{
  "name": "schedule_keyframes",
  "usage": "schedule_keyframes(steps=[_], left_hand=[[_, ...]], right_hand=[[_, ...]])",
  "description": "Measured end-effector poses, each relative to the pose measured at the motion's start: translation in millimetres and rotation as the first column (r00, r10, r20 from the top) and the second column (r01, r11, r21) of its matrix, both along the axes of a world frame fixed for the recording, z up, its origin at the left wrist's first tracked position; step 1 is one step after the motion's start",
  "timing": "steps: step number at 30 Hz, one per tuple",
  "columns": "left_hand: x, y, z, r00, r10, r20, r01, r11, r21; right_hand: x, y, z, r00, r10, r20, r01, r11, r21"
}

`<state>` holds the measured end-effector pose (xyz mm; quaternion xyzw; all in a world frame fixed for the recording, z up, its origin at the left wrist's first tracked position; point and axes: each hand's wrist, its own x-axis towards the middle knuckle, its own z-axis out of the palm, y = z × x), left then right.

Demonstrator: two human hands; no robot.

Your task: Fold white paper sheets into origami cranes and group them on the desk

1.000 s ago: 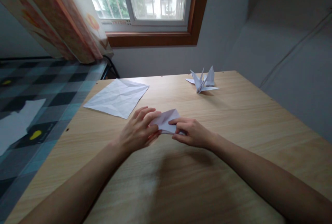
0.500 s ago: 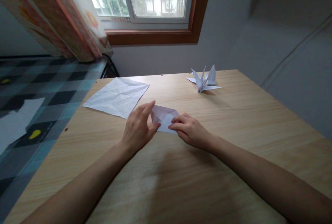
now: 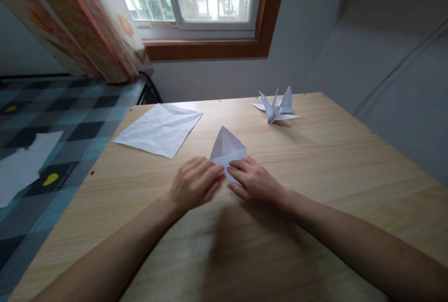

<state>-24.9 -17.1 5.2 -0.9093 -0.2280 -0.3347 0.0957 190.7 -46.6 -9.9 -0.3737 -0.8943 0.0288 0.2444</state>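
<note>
A small folded sheet of white paper [image 3: 229, 145] lies on the wooden table between my hands, its pointed tip toward the window. My left hand [image 3: 199, 181] is closed at the paper's near left edge, fingers curled and slightly blurred, with the paper's edge at its fingertips. From the right, my right hand [image 3: 254, 178] presses its fingers onto the folded paper, with the thumb at the near edge. The part of the paper beneath the fingers is hidden.
A creased white paper sheet [image 3: 159, 129] lies flat at the table's back left. Folded paper cranes [image 3: 275, 108] stand at the back right. Left of the wooden table [image 3: 332, 152] is a checked cloth [image 3: 80, 106] with white paper pieces [image 3: 24, 164] on it.
The paper's far part has opened up into a tall point. My left hand has come down toward me and curled its fingers. My right hand has barely moved.
</note>
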Motion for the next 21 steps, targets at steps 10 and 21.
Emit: schedule_keyframes(steps=[10,21], left_hand=[[4.2,1.9,-3.3,0.973,0.013,-0.229,-0.088,0.944,-0.319],[-3.8,10.9,-6.9,0.974,-0.043,-0.224,-0.062,0.894,-0.444]], right_hand=[[3.1,2.3,-10.5,0.981,0.149,-0.127,-0.126,0.977,0.173],[31.2,16.6,5.3,0.974,0.019,0.224,-0.122,0.881,0.457]])
